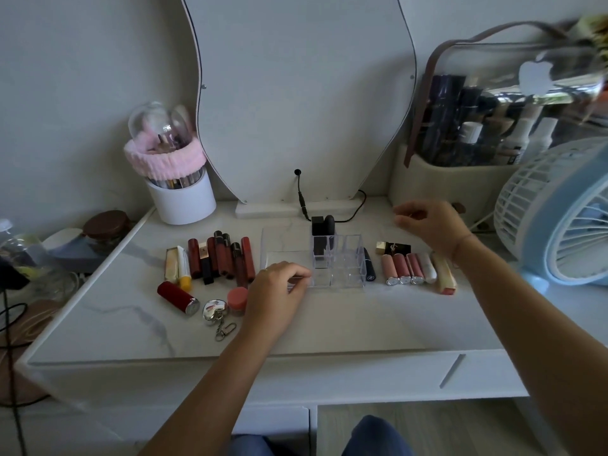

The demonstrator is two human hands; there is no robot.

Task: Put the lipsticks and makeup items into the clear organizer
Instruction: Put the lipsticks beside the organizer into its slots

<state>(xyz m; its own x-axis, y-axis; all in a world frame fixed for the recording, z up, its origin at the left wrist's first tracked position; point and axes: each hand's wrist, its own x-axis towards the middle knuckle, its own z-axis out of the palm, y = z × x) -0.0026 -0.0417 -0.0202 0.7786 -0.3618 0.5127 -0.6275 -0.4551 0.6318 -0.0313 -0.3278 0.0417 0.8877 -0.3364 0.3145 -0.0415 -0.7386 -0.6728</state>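
Left row: dark red lipsticks (217,258) are laid side by side left of the organizer, long axes running front to back.
Loose pieces: a red lipstick (177,297) lies slantwise in front of that row, with a silver heart keychain (215,311) and a pink jar (237,299) just beside the left wrist.
Left grip (279,291): narrow, with the fingers curled onto the organizer's front-left rim, apparently to steady it.
Clear organizer (342,258): set mid-tabletop. Two black items (320,238) stand upright in its back compartments, and the front compartments look unfilled.
Right row: a dark lipstick (369,264) lies against the organizer's right wall. A gold-and-black lipstick (393,248) lies crosswise behind the pink lipsticks (403,268), which point front to back.
Right grip (431,225): raised above the tabletop behind the right row, fingers loosely curled, and nothing is seen to be held.
Deciding relation: the right row lies below and in front of the right grip, which is judged the nearer and freer one. A lying tube would have to be turned upright to fit a compartment.
Tabletop (329,324): white and marble-patterned, flat and smooth, so round tubes are judged liable to roll.
Room: a white brush holder (181,192) stands at back left and a curved mirror (296,110) behind the organizer. A clear bag (493,120) of bottles and a blue fan (559,218) are at right.
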